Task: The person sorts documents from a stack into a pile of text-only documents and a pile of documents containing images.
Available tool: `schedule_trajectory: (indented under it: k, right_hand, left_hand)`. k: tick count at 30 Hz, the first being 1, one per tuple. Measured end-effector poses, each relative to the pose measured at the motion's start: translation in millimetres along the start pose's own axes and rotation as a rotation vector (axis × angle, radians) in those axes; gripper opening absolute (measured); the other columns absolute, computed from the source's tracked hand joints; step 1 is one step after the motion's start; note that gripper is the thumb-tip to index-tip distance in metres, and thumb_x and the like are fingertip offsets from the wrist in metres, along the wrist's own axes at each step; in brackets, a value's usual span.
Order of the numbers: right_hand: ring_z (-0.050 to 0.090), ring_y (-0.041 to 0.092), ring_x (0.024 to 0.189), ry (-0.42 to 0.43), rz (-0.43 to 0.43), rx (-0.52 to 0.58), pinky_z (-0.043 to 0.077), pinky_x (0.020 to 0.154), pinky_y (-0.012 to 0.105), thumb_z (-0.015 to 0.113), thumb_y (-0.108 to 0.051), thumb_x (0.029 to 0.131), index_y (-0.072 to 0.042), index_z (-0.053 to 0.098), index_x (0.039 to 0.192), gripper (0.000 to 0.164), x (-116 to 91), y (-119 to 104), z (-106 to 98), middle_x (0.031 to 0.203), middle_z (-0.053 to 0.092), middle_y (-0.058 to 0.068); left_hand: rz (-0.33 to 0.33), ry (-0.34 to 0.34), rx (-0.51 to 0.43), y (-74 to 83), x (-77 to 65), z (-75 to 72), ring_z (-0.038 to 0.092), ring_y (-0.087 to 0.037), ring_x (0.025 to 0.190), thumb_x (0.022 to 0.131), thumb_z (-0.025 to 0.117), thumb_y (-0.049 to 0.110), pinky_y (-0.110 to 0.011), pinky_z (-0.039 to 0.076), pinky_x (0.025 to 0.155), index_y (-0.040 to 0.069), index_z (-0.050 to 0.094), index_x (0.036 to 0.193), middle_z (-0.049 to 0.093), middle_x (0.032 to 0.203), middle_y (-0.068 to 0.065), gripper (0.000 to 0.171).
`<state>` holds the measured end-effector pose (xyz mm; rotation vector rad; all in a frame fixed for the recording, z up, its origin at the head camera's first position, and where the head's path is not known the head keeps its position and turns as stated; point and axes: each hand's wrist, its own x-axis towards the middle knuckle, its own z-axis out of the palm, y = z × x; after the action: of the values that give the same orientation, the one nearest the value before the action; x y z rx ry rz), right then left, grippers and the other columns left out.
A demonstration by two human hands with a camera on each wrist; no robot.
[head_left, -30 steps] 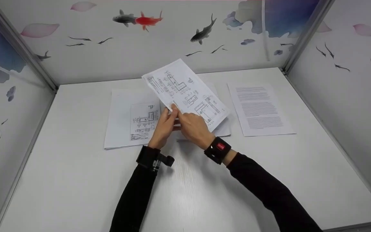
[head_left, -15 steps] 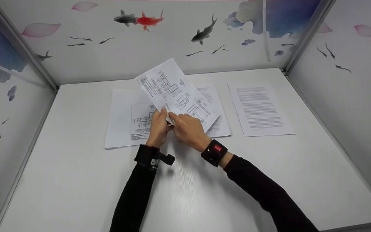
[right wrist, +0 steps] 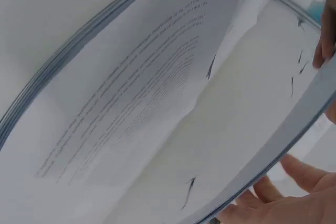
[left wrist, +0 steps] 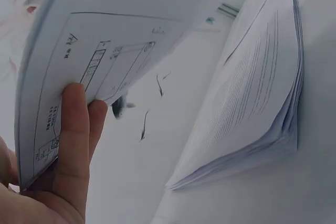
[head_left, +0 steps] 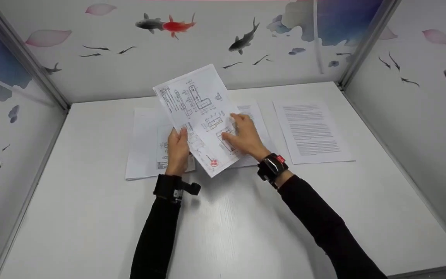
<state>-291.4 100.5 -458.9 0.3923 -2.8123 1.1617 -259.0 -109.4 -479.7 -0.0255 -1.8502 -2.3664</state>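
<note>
My left hand (head_left: 177, 151) grips a thin stack of drawing sheets (head_left: 203, 120) by its left edge, thumb on the front. The top sheet carries line drawings of parts and a red mark near its lower corner. In the left wrist view my fingers (left wrist: 73, 129) lie behind the stack (left wrist: 131, 30), whose underside is also printed. My right hand (head_left: 246, 135) is over the right part of the sheets, thumb and fingers spread apart. From the right wrist view, its fingers (right wrist: 289, 187) show beside the stack's edge (right wrist: 294, 135).
A paper pile with a drawing on top (head_left: 143, 143) lies on the left of the white table (head_left: 223, 232), partly covered by my left hand. Behind the held sheets lies a text pile (head_left: 252, 112). Another text pile (head_left: 314, 131) is to the right. Printed walls (head_left: 207, 46) enclose the table.
The held sheets have shifted left and tilted more upright, uncovering the red mark. My right hand has left the lower edge by the left hand and moved up and right, its fingers spreading.
</note>
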Motion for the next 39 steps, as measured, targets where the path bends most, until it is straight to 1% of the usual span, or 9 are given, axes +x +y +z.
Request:
schedule_trajectory:
  k: [3, 7, 9, 13, 18, 23, 28, 34, 39]
  right_hand:
    - [0.047, 0.032, 0.127, -0.041, 0.146, 0.137, 0.039, 0.108, 0.042, 0.070, -0.027, 0.089, -0.005, 0.029, 0.153, 0.079, 5.4, 14.4, -9.2, 0.148, 0.039, 0.022]
    - [0.065, 0.030, 0.104, -0.148, 0.240, 0.453, 0.055, 0.084, 0.039, 0.062, -0.021, 0.096, -0.011, 0.038, 0.150, 0.060, 5.8, 27.4, -15.3, 0.128, 0.060, 0.021]
    - [0.069, 0.028, 0.091, -0.187, 0.242, 0.590, 0.057, 0.072, 0.037, 0.060, -0.016, 0.097, -0.013, 0.045, 0.146, 0.051, 5.7, 30.7, -15.9, 0.114, 0.067, 0.018]
    - [0.070, 0.021, 0.082, -0.208, 0.212, 0.687, 0.057, 0.066, 0.032, 0.057, -0.009, 0.098, -0.015, 0.045, 0.146, 0.049, 5.0, 30.0, -15.0, 0.105, 0.069, 0.015]
    - [0.071, 0.021, 0.079, -0.117, 0.200, 0.798, 0.057, 0.064, 0.032, 0.051, -0.003, 0.100, -0.008, 0.049, 0.140, 0.041, 7.2, 20.0, -6.9, 0.103, 0.069, 0.018]
    - [0.070, 0.019, 0.076, 0.033, 0.239, 0.836, 0.055, 0.062, 0.027, 0.051, -0.004, 0.100, -0.002, 0.052, 0.135, 0.034, 10.4, 7.2, 5.4, 0.101, 0.070, 0.018]
    - [0.070, 0.020, 0.079, 0.041, 0.261, 0.834, 0.055, 0.062, 0.028, 0.049, -0.006, 0.101, -0.002, 0.053, 0.133, 0.032, 9.8, -4.8, 20.3, 0.105, 0.069, 0.020]
    - [0.070, 0.019, 0.082, -0.008, 0.240, 0.834, 0.055, 0.064, 0.027, 0.052, -0.003, 0.099, 0.000, 0.054, 0.131, 0.032, 9.4, -22.0, 39.8, 0.108, 0.070, 0.023]
    - [0.070, 0.020, 0.088, -0.139, 0.236, 0.817, 0.058, 0.068, 0.030, 0.053, -0.001, 0.097, -0.005, 0.047, 0.141, 0.044, 6.3, -36.1, 53.8, 0.114, 0.068, 0.020]
  left_hand:
    - [0.022, 0.013, 0.034, -0.3, 1.5, -8.5, 0.067, -0.026, 0.108, 0.108, 0.033, 0.020, -0.034, 0.056, 0.085, 0.014, 0.043, 0.146, 0.063, 0.130, -0.012, 0.040]
    - [0.028, 0.037, 0.043, 0.7, 2.3, -15.2, 0.068, -0.025, 0.104, 0.108, 0.033, 0.022, -0.033, 0.057, 0.081, 0.017, 0.042, 0.146, 0.064, 0.127, -0.011, 0.040]
    - [0.031, 0.047, 0.044, 1.5, 2.7, -16.7, 0.069, -0.024, 0.102, 0.108, 0.033, 0.023, -0.032, 0.057, 0.079, 0.018, 0.042, 0.145, 0.065, 0.126, -0.012, 0.039]
    - [0.036, 0.074, 0.073, 3.8, 3.2, -18.2, 0.069, -0.024, 0.099, 0.107, 0.035, 0.027, -0.031, 0.057, 0.076, 0.019, 0.042, 0.144, 0.065, 0.122, -0.012, 0.038]
    - [-0.072, 0.034, 0.169, 11.1, 2.4, -19.4, 0.068, -0.023, 0.098, 0.105, 0.042, 0.029, -0.032, 0.056, 0.076, 0.025, 0.037, 0.147, 0.064, 0.121, -0.009, 0.042]
    - [-0.168, -0.053, 0.381, 23.9, 1.3, -28.6, 0.069, -0.020, 0.090, 0.104, 0.046, 0.024, -0.032, 0.057, 0.070, 0.016, 0.044, 0.142, 0.066, 0.114, -0.010, 0.038]
    - [-0.227, -0.103, 0.563, 36.7, -0.4, -46.6, 0.067, -0.021, 0.088, 0.102, 0.039, 0.015, -0.035, 0.056, 0.069, 0.010, 0.045, 0.141, 0.066, 0.114, -0.013, 0.039]
    - [-0.237, 0.015, 0.596, 43.9, 1.5, -66.7, 0.058, -0.025, 0.107, 0.093, 0.035, 0.001, -0.032, 0.045, 0.083, 0.004, 0.042, 0.140, 0.060, 0.126, -0.013, 0.048]
    - [-0.238, 0.137, 0.641, 47.1, 1.5, -84.5, 0.054, -0.025, 0.114, 0.097, 0.032, 0.003, -0.032, 0.043, 0.086, 0.005, 0.042, 0.140, 0.056, 0.133, -0.013, 0.044]
